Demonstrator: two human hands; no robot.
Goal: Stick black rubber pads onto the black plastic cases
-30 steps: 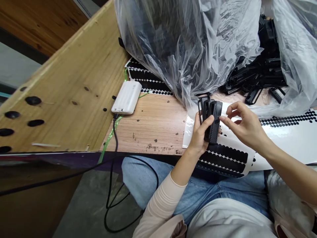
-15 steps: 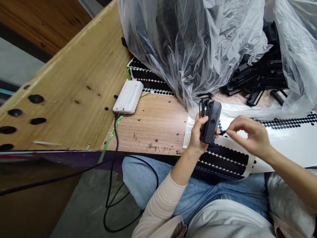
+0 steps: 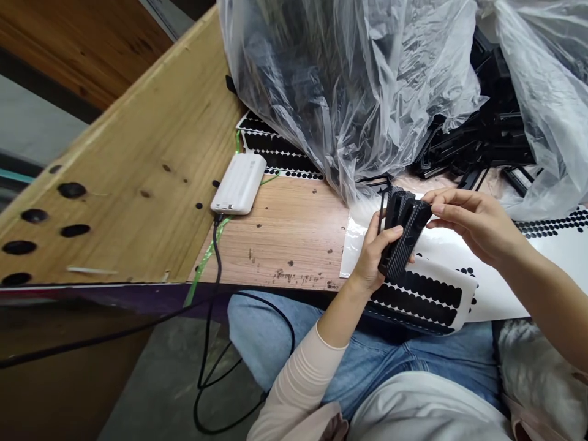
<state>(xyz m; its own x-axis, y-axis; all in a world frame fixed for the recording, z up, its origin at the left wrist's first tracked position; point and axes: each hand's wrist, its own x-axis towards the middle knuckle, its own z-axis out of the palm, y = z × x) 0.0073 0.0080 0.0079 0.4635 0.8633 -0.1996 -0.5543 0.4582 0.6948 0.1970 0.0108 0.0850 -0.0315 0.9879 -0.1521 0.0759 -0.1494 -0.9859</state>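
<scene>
My left hand point(image 3: 379, 254) grips a black carbon-fibre-textured plastic part point(image 3: 404, 229), which is tilted with its upper end to the right. The fingertips of my right hand point(image 3: 473, 220) pinch that upper end. A thin black frame piece point(image 3: 381, 211) shows behind the part, by my left fingers. Just below both hands lies a white backing sheet of black round stickers point(image 3: 422, 294), with rows of dots on it. Whether my right fingers hold a sticker is hidden.
A white power bank point(image 3: 239, 184) with a black cable sits on the wood-grain desk point(image 3: 280, 245). A large clear plastic bag point(image 3: 349, 92) bulges at the back, beside a heap of black plastic parts point(image 3: 487, 141). A holed plywood board point(image 3: 138, 184) stands at left.
My right hand has risen from above the sticker sheet onto the part's upper end. The part has tilted to the right in my left hand.
</scene>
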